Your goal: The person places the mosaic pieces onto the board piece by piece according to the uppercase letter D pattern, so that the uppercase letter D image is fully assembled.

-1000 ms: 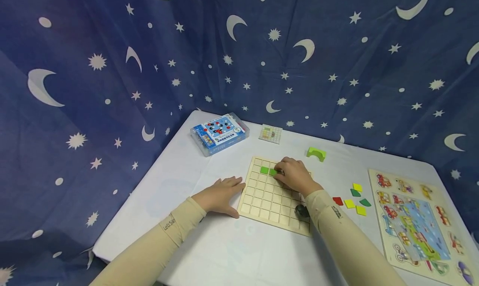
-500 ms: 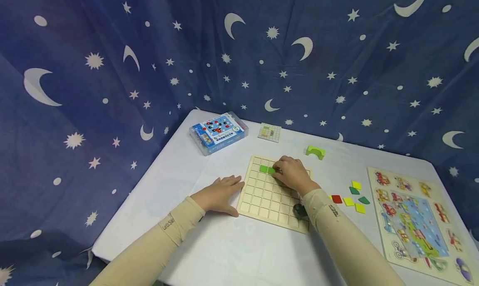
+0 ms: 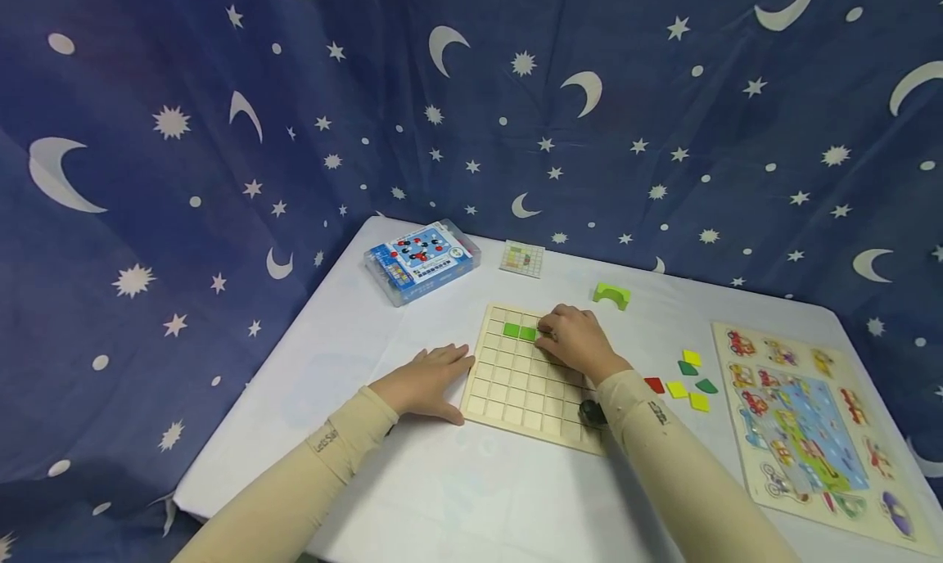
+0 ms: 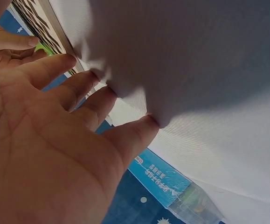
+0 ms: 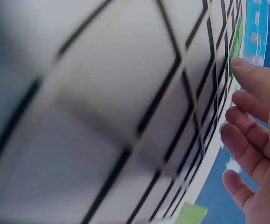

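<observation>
Your left hand point(image 3: 427, 383) has its fingers spread wide and grips nothing, fingertips down on the white cloth point(image 3: 442, 497) by the left edge of the square, pale wooden grid board point(image 3: 517, 377). Your right hand point(image 3: 578, 346) is loosely curled over the far side, nothing pinched that I can see, thumb right by the two flat bright-green square tiles point(image 3: 527, 334) in neighbouring cells.

Two green square tiles point(image 3: 512, 330), apparently flat, in neighbouring cells of a pale wooden grid board point(image 3: 516, 380)
</observation>
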The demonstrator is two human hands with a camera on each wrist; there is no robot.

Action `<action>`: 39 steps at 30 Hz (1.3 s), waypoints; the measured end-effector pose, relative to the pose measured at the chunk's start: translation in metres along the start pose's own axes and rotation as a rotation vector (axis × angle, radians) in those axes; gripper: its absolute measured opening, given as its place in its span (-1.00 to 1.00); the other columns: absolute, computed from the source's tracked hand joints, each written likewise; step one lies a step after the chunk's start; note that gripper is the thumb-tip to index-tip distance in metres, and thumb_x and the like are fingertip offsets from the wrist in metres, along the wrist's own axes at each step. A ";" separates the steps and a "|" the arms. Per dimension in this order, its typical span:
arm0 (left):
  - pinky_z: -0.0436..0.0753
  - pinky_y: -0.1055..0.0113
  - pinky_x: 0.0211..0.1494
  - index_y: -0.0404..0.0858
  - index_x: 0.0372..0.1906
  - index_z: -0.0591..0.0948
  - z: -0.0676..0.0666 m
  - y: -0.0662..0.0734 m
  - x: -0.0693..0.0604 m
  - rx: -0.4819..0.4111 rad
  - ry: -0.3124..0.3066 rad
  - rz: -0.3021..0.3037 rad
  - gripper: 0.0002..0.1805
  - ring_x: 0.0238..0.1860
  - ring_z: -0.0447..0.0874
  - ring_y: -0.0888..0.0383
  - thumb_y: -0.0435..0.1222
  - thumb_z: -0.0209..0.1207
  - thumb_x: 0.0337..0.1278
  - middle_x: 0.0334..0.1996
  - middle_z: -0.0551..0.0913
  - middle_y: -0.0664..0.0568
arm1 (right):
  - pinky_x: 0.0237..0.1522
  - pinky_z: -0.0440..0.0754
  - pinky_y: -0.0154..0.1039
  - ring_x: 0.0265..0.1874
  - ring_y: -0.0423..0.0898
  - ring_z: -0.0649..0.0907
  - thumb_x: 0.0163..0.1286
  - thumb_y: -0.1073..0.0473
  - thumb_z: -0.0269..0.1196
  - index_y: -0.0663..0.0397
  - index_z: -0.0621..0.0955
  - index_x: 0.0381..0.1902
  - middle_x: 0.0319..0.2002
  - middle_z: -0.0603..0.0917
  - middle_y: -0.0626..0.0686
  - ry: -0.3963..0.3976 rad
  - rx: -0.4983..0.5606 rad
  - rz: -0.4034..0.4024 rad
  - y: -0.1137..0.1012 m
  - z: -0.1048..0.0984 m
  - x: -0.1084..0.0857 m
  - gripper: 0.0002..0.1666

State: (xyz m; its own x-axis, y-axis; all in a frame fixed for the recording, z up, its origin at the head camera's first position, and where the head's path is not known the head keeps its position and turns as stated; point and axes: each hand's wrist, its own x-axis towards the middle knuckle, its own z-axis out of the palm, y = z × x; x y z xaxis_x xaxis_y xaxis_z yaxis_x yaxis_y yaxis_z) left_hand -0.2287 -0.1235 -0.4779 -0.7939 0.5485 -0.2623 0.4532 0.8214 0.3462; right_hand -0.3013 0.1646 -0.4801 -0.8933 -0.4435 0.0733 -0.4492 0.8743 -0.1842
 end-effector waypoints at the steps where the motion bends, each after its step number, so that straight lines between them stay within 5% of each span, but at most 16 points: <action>1: 0.08 -0.15 0.52 -0.19 0.53 0.22 0.000 0.000 0.000 -0.001 0.002 -0.002 0.11 0.56 0.02 -0.05 0.11 0.47 -0.12 0.56 0.10 -0.07 | 0.06 0.51 0.12 -0.08 0.03 0.64 0.32 -0.04 0.37 0.03 0.71 0.00 -0.08 0.66 0.05 0.001 0.000 0.007 0.002 -0.002 -0.002 -0.62; 8: 0.09 -0.16 0.52 -0.19 0.52 0.23 0.000 -0.002 0.000 -0.010 0.005 0.003 0.10 0.55 0.02 -0.06 0.10 0.47 -0.12 0.55 0.11 -0.08 | 0.11 0.46 0.19 -0.08 0.05 0.64 0.31 -0.03 0.38 0.05 0.71 0.00 -0.10 0.66 0.06 0.002 -0.017 0.089 0.035 -0.011 -0.028 -0.60; 18: 0.10 -0.18 0.51 -0.21 0.52 0.24 0.000 -0.002 -0.002 -0.003 0.005 -0.008 0.10 0.55 0.02 -0.07 0.10 0.48 -0.13 0.55 0.12 -0.09 | 0.21 0.35 0.30 0.01 0.20 0.57 0.27 -0.02 0.40 0.15 0.69 0.03 -0.06 0.64 0.19 -0.081 -0.059 0.271 0.101 -0.029 -0.098 -0.54; 22: 0.09 -0.17 0.51 -0.20 0.53 0.23 -0.001 -0.002 -0.002 -0.001 0.001 -0.007 0.10 0.56 0.01 -0.07 0.10 0.47 -0.11 0.55 0.10 -0.09 | 0.14 0.38 0.29 -0.01 0.21 0.58 0.24 -0.05 0.42 0.11 0.70 0.00 -0.07 0.65 0.18 -0.126 -0.037 0.277 0.118 -0.035 -0.124 -0.53; 29: 0.09 -0.19 0.51 -0.21 0.52 0.24 -0.001 -0.004 -0.003 -0.006 0.016 -0.006 0.10 0.55 0.03 -0.09 0.10 0.48 -0.12 0.55 0.11 -0.11 | 0.02 0.44 0.26 -0.02 0.21 0.60 0.16 0.04 0.48 0.03 0.72 -0.07 -0.08 0.67 0.15 -0.134 -0.041 0.209 0.125 -0.038 -0.148 -0.61; 39: 0.08 -0.16 0.52 -0.19 0.53 0.22 0.001 -0.003 0.000 -0.004 0.009 0.012 0.10 0.56 -0.01 -0.06 0.12 0.46 -0.10 0.56 0.08 -0.09 | 0.07 0.48 0.24 -0.09 0.15 0.62 0.16 0.10 0.48 0.07 0.72 -0.14 -0.16 0.68 0.09 -0.119 -0.074 0.244 0.122 -0.035 -0.152 -0.68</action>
State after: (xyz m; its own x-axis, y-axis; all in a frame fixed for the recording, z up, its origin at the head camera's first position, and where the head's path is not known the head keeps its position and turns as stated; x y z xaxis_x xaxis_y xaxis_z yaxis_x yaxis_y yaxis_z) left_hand -0.2300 -0.1257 -0.4804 -0.7920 0.5568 -0.2504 0.4608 0.8142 0.3531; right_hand -0.2211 0.3457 -0.4790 -0.9688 -0.2345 -0.0804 -0.2252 0.9681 -0.1095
